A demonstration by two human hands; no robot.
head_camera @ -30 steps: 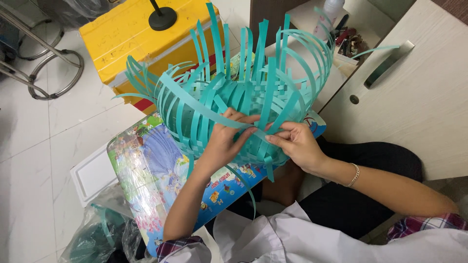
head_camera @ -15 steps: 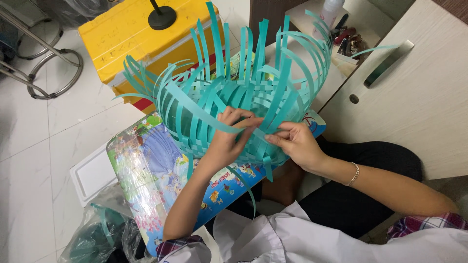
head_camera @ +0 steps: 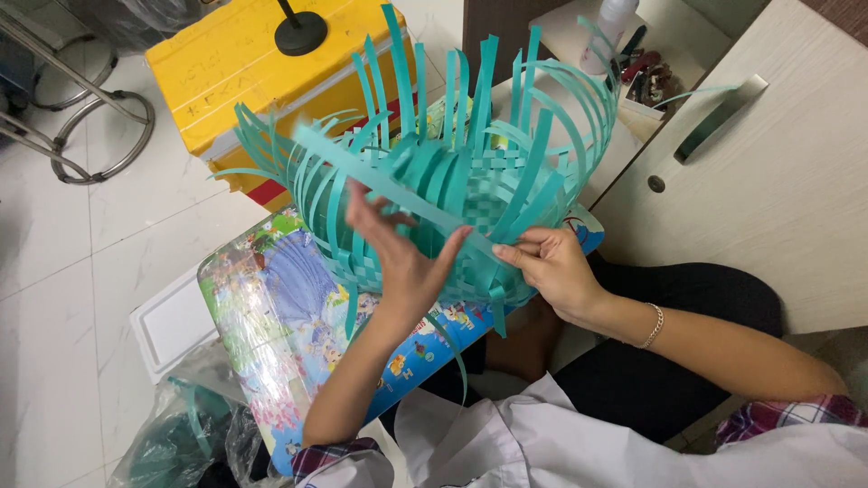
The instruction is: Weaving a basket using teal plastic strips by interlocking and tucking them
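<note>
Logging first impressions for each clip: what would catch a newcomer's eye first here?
A half-woven teal strip basket fills the centre, its loose strips fanning upward. The left hand spreads against its near side, while the right hand pinches a strip at its lower right. Behind it on the floor sits a yellow box.

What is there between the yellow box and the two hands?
In the head view, the half-woven teal basket sits between the yellow box and both hands.

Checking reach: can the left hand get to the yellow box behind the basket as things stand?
Probably not directly: the left hand sits at the teal basket, whose upright strips stand between it and the yellow box.
</note>
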